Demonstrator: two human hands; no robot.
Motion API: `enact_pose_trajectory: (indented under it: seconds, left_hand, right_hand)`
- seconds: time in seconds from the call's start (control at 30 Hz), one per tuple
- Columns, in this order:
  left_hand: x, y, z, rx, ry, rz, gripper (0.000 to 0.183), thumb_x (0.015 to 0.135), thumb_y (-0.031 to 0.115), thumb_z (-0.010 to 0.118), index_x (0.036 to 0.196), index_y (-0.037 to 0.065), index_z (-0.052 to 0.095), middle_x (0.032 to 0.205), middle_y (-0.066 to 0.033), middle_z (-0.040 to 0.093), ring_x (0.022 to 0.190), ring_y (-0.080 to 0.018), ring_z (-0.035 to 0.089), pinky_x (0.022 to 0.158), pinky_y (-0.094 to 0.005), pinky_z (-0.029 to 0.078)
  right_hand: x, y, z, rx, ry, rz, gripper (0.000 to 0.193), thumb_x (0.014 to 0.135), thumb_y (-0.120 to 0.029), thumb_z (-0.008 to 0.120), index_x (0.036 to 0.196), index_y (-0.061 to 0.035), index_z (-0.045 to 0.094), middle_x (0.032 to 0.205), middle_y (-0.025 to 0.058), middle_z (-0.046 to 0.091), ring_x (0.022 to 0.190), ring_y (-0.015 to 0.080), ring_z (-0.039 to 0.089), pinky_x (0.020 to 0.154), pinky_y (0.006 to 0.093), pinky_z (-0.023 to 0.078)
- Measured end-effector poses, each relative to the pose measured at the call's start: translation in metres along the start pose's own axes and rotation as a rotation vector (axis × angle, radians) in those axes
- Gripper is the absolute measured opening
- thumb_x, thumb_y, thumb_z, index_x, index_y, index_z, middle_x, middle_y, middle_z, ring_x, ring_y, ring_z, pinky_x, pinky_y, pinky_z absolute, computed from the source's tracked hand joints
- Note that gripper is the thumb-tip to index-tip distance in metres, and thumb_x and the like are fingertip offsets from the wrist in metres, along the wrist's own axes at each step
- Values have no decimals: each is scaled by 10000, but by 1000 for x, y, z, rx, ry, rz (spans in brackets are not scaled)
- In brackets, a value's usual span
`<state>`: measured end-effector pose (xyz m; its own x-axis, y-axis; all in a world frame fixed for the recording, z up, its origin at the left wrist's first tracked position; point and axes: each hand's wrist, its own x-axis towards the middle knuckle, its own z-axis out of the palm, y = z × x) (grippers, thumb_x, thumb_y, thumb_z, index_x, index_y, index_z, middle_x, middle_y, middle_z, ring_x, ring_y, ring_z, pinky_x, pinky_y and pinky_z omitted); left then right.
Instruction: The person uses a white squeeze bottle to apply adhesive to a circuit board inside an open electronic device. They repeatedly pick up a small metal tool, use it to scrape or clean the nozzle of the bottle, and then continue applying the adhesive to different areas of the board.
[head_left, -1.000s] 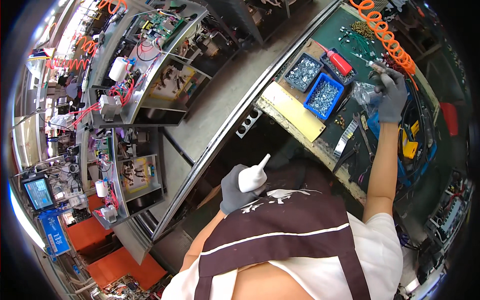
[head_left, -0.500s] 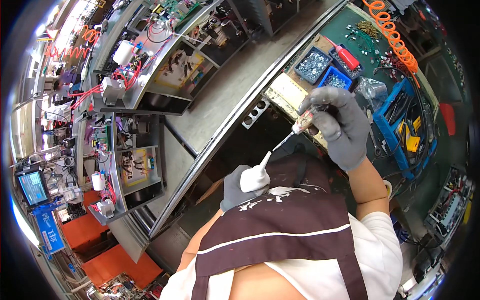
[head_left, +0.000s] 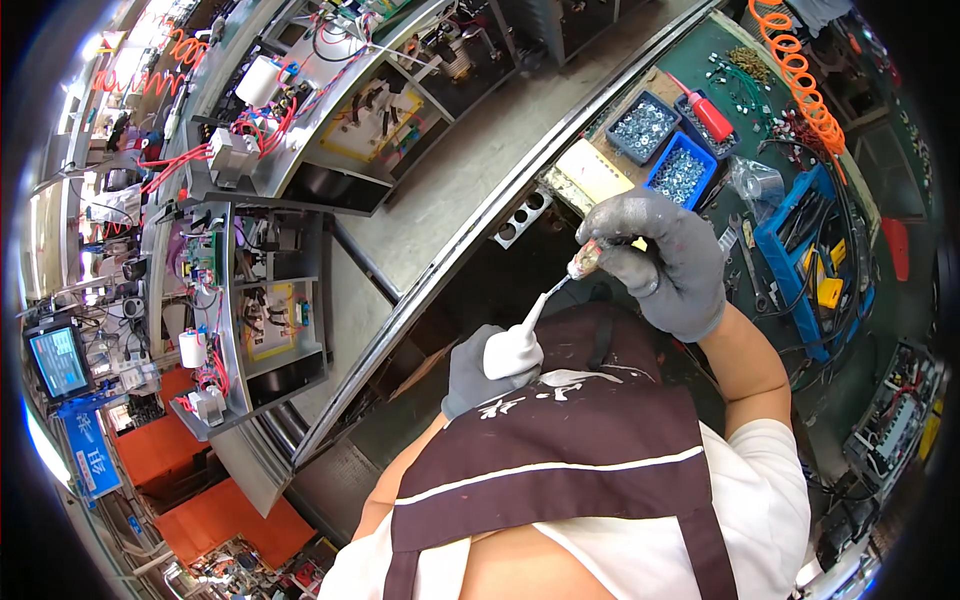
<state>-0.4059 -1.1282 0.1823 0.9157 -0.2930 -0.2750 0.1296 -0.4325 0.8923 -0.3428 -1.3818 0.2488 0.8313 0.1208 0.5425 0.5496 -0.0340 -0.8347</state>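
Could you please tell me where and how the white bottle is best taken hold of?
I'd take the white bottle by its rounded body, from the left, as the left hand does: that part looks widest, while the slim nozzle slants up and right toward the tool in the right hand.

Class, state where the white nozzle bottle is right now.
In the head view, the white nozzle bottle is near the middle, in the left hand by the dark apron, its tip close to the thin tool in the right hand.
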Motion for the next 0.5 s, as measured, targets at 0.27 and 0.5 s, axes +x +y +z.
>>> enact_pose_trajectory:
  seconds: [0.27, 0.5]
  left_hand:
    - [3, -1, -3, 23, -63, -4, 365, 631, 209, 819, 857, 38, 588, 769, -49, 626, 720, -110, 611, 646, -265, 483]
    - [1, -4, 2, -7, -33, -43, 362, 633, 175, 825, 853, 32, 576, 776, -40, 624, 716, -91, 599, 646, -255, 481]
  right_hand:
    - [6, 12, 2, 270, -160, 334, 160, 850, -103, 554, 967, 4, 543, 831, 90, 597, 700, 118, 596, 606, 228, 473]
    - [-4, 21, 14, 393, -205, 682, 266, 826, -202, 585, 984, -34, 452, 786, 82, 575, 595, 86, 537, 503, 209, 458]
